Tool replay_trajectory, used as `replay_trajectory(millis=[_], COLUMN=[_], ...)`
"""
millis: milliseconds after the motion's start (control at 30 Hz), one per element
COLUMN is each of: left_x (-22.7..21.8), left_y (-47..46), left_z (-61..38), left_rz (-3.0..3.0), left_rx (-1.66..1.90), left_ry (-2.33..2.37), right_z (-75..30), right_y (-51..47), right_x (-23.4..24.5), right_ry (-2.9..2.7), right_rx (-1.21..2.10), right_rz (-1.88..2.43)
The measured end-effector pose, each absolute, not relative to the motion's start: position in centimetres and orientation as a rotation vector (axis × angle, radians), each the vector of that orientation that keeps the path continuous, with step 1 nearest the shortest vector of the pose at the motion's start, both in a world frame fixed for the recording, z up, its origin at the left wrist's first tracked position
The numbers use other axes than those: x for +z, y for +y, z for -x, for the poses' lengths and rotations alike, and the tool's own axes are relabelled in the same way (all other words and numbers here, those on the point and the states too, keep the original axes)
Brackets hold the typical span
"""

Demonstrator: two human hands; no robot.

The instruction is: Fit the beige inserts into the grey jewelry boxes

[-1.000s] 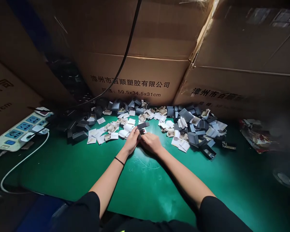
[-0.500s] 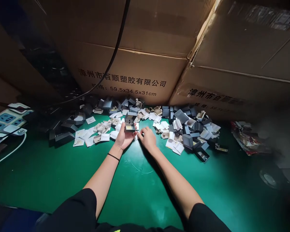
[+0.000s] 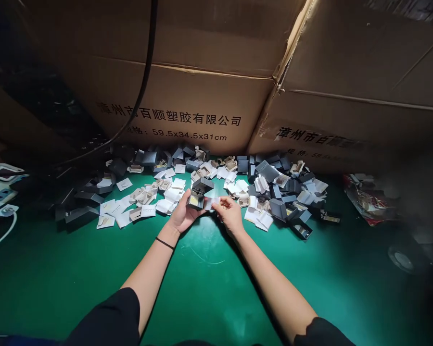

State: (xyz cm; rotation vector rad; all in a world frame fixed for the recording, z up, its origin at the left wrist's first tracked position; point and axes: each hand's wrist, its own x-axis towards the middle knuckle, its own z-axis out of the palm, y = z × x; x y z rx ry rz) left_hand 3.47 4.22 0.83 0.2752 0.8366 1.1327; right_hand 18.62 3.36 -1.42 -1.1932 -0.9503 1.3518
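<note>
In the head view, my left hand is closed round a small dark box with its lid raised. Something yellowish shows inside the box. Between the thumb and fingers of my right hand is a small white card, just right of the box; whether the card touches the box I cannot tell. White cards and folded paper pieces lie left of my hands. More dark boxes are heaped to the right, mixed with white papers.
Big cardboard cartons stand along the back of the green table. A black cable hangs in front of them. A power strip is at the left, and a crumpled plastic packet lies at the right.
My right hand has lifted a white card from the table up beside the box. The box in my left hand has turned and come slightly nearer. The view has shifted a little right.
</note>
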Motion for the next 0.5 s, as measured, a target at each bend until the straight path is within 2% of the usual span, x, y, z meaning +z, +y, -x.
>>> replay_trajectory(millis=[133,233,367,500], left_x=[1.1,1.1,0.7,0.4], left_y=[4.5,4.5,4.3,3.9], left_z=[-3.3,-3.5,-3.8,-4.3], left_rz=[-0.245,-0.253,-0.329,-0.371], left_rx=[1.137,1.146,1.082,0.958], left_ry=[0.871,0.839,0.793,0.748], right_z=[-18.5,-19.1,-20.5,-21.3], right_y=[3.4,3.7,4.0,3.5], right_x=[-1.5,-1.6,-1.0,-0.4], right_ry=[-0.889,-0.793,-0.744,-1.19], right_rx=[1.433,1.341,0.861,0.247], right_rz=[1.126,1.139,1.246,1.173])
